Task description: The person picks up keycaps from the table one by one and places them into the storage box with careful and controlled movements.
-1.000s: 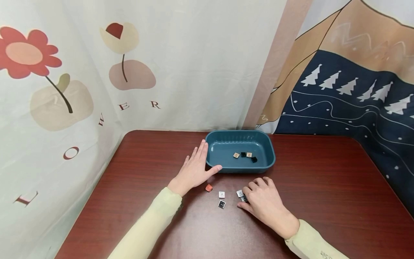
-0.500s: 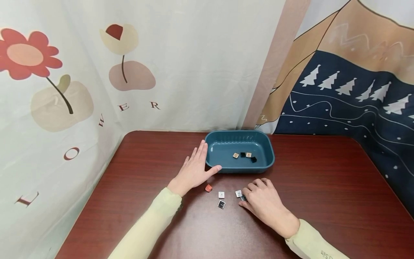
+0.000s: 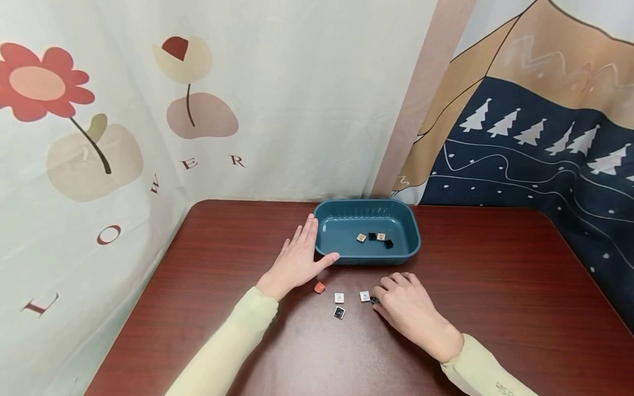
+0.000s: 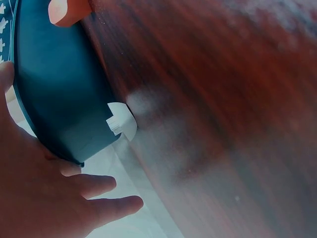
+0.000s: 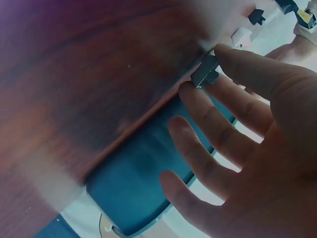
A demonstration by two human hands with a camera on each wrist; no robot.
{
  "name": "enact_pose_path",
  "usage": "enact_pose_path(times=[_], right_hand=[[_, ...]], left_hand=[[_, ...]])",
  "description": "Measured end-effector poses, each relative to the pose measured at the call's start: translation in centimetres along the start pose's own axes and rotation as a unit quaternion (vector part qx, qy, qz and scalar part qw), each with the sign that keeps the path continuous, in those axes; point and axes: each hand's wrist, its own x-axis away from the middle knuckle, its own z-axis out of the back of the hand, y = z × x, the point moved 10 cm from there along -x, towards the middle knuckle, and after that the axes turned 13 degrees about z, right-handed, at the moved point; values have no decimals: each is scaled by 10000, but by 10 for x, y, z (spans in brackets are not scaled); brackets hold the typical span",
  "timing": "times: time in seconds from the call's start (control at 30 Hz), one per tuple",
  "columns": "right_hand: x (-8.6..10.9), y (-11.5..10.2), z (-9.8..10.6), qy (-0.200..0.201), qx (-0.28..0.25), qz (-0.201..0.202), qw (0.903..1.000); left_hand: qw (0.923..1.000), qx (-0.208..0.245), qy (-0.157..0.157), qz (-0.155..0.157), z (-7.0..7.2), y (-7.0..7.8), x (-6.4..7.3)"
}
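My right hand (image 3: 408,308) pinches a dark keycap (image 5: 204,72) between thumb and fingertips; in the head view only its edge shows past the fingers. Just left of it lies a white keycap (image 3: 364,296). Fingers straight, my left hand (image 3: 296,257) rests at the left end of a blue-green plastic bin (image 3: 367,260), thumb along the near rim. Farther left on the table are another white keycap (image 3: 339,297), a black-centred keycap with a pale border (image 3: 339,312) and an orange-red keycap (image 3: 319,287).
Inside the bin are two beige keycaps (image 3: 381,237) and two black keycaps (image 3: 388,243). The bin stands at the back edge of the dark red wooden table (image 3: 238,231). A printed curtain (image 3: 297,99) hangs right behind it.
My right thumb has closed in on the dark keycap, and the hand has drawn slightly right. More of the neighbouring white keycap shows. My left hand and the bin stay put.
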Motion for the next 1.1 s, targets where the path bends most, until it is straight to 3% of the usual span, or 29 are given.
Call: enact_pose_path(times=[0.43,0.83,1.1], right_hand=[[3,9,15,308,-124,-55,9994],[5,19,17,326,-264,-173,9990],[5,21,24,645,-359,-125,9972]], left_hand=[[10000,45,-35,9,-1,-1,0],[10000,28,-82,1,0,0,1],[9999,15,-116,5,-1,0,0]])
